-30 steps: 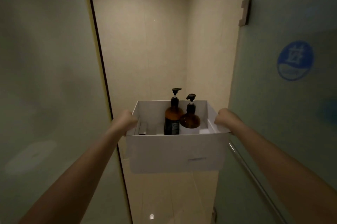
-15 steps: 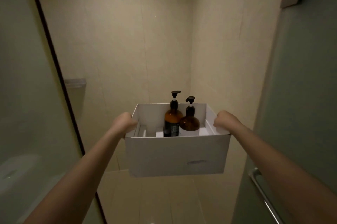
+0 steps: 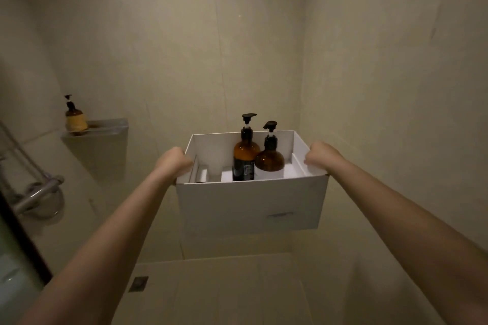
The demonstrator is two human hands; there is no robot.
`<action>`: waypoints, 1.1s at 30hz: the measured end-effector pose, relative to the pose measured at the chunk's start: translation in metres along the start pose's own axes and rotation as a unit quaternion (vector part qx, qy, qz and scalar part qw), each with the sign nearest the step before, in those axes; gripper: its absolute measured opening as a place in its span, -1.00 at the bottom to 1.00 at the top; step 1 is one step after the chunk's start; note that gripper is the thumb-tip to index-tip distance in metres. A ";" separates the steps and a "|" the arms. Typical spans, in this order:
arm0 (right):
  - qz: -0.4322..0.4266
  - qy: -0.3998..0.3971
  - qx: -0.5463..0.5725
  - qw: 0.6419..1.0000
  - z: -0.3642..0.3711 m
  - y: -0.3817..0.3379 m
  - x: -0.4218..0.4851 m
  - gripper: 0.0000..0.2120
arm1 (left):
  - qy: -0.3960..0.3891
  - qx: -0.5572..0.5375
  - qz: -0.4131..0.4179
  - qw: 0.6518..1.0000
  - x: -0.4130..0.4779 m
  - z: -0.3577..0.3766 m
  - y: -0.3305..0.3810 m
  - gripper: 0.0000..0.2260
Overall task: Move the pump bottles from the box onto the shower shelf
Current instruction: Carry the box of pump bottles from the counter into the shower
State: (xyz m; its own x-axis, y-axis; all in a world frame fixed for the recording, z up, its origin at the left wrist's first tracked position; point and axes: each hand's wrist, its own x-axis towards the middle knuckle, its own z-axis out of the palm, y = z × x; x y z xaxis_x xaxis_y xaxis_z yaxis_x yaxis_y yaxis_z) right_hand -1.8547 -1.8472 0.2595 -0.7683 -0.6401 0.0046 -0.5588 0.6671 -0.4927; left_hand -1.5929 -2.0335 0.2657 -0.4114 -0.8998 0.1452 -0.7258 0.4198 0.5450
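Open air at far left between the white box (image 3: 248, 205) and the shower shelf (image 3: 108, 124) — bare along its right part, its left end taken by one amber bottle (image 3: 75, 118). Below the shelf, on the left wall, a chrome shower valve (image 3: 39, 194) and, nearer, a dark door edge (image 3: 26, 245). Inside the box, free room left of the tall pump bottle (image 3: 244, 158), round pump bottle (image 3: 269, 163) just beside it on the right — side rims gripped by left hand (image 3: 171, 163) and right hand (image 3: 320, 157).
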 end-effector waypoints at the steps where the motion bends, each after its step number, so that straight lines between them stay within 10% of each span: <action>1: -0.004 -0.002 -0.002 1.000 0.002 -0.006 0.011 -0.76 | -0.001 -0.001 -0.008 1.000 0.009 0.001 -0.001 -0.79; 33: -0.320 -0.187 0.034 0.928 0.149 -0.292 0.318 -0.76 | 0.203 0.034 -0.318 0.926 0.191 -0.052 -0.112 -0.88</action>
State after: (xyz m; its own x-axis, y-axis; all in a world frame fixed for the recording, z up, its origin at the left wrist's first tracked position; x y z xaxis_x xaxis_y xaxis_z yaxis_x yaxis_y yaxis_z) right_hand -1.8895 -2.3027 0.2751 -0.1177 -0.9929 0.0196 -0.8324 0.0879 -0.5471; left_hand -1.5616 -2.2586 0.2760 0.3417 -0.9321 0.1201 -0.7893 -0.2152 0.5751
